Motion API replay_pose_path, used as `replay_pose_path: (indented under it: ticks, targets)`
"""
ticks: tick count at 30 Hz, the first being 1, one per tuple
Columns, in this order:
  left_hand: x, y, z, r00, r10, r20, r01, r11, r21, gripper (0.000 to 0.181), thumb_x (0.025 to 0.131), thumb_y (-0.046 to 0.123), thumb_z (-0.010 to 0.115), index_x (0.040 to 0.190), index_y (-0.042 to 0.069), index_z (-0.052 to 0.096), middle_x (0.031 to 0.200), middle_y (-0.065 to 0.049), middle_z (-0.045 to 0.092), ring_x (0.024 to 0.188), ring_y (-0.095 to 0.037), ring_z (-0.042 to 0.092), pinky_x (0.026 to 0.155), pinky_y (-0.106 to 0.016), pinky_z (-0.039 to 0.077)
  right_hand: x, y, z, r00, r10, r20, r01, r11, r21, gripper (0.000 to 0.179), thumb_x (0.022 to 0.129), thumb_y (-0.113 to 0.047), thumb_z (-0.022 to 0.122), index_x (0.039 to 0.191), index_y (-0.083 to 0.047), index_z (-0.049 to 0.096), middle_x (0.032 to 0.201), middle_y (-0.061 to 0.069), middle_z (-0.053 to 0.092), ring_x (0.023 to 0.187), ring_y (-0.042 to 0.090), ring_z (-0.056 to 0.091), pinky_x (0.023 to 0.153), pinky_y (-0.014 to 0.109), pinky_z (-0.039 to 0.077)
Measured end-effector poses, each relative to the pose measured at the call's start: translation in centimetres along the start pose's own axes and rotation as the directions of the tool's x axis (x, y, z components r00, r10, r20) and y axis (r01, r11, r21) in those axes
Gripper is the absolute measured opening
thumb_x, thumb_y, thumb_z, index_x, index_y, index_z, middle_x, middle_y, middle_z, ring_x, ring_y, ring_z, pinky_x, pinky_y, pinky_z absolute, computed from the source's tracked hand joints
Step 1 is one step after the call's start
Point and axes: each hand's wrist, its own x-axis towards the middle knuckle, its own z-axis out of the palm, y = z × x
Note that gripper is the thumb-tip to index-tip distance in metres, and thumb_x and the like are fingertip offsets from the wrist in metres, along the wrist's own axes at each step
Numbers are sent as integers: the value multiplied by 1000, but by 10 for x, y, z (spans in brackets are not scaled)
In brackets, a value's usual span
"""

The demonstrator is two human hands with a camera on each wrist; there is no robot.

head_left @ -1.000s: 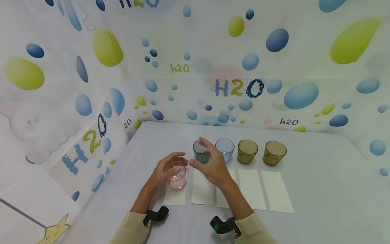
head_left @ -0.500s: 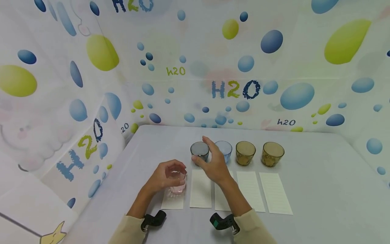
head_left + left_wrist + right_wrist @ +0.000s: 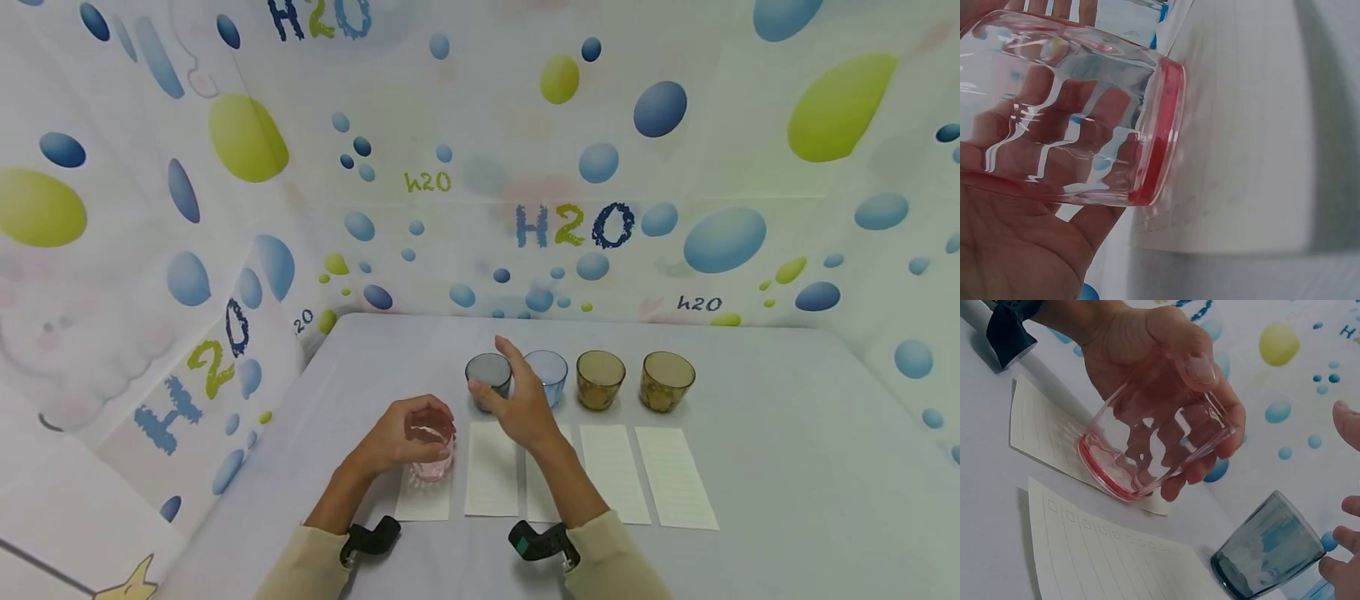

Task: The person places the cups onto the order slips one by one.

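A: Where to look first?

B: At the pink glass [image 3: 433,468], left of centre in the lower half of the head view, over the leftmost paper card [image 3: 422,505]. Fingers of the left hand [image 3: 396,433] curled round its wall — a real grasp, thumb on the near side. Resting on the card or just above? Cannot tell.

A: And the right hand [image 3: 527,410]?

B: Near the middle of the frame, thumb and fingers parted around empty air beside the gray glass [image 3: 489,370]. Nothing grasped; contact with the rim unclear.

A: How best to manage the pink glass?

B: Hold level, squeeze lightly, bring the base flat within the card's edges, then loosen all fingers evenly — without dragging, for fear of skewing the paper.

A: Now the count?

B: Five glasses: one pink, one gray, one blue glass [image 3: 551,377] right of centre, then the inner amber glass [image 3: 600,385] and the outer amber glass [image 3: 667,383]. Five cards in a row below, one partly hidden. Two wrist devices [image 3: 372,540] along the bottom.
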Motion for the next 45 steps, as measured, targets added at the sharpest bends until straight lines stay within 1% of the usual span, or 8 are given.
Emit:
replay_pose_path:
  ticks: [6,14,18,24,28,32,38,45]
  targets:
    - [-3,-4,0,1000,3,-15,-2,1000,31,44,81,16,78,116,-5,62,104,-16,71,95,-31,70,84,-39,60,0,2,3,998,20,60,-20,1000,9,83,95,-35,72,161,-19,25,164,5,31,153,23,23,122,53,19]
    - [2,-3,0,1000,19,-25,-17,998,56,46,79,12,81,118,-4,62,104,-11,72,95,-28,70,82,-36,60,7,8,5,998,5,56,-5,1000,5,87,94,-38,71,162,-18,21,166,7,24,154,30,19,121,59,19]
    - [0,-4,0,1000,17,-26,-16,998,62,46,78,11,82,118,-4,62,104,-12,72,94,-26,70,81,-35,60,8,12,6,997,15,69,-14,1000,-5,90,94,-40,72,162,-17,19,167,8,21,155,30,17,121,58,18]
    - [0,-6,1,999,22,-30,-21,998,56,46,82,15,79,119,-5,61,104,-13,72,94,-24,71,83,-36,60,11,16,9,998,3,70,-1,1000,-22,89,94,-37,71,162,-16,18,168,8,20,155,29,17,121,57,18]
    - [-1,-5,2,999,17,-39,-15,999,51,44,82,13,79,119,-5,62,103,-12,72,94,-24,71,83,-37,60,12,17,11,997,2,83,-1,1000,-20,90,94,-35,71,162,-14,17,168,9,18,156,30,14,122,57,17]
    - [-2,-5,2,999,20,-34,-18,999,49,43,82,9,78,119,-5,61,103,-13,72,94,-28,71,84,-39,60,13,18,13,997,11,81,-9,1000,-25,92,94,-37,71,162,-13,15,169,10,16,156,31,14,122,58,16]
    - [-2,-6,1,999,31,-30,-30,999,41,43,82,10,77,118,-6,61,102,-15,72,94,-34,70,84,-41,60,14,20,17,998,-7,70,11,999,-48,92,94,-37,71,162,-14,14,168,11,17,155,31,15,122,57,17]
    - [-3,-7,1,999,38,-24,-37,998,42,42,82,9,76,118,-7,61,104,-17,71,94,-29,71,83,-40,60,12,25,24,997,38,65,-34,997,-64,94,95,-40,69,163,-13,10,170,10,12,156,31,11,122,57,15]
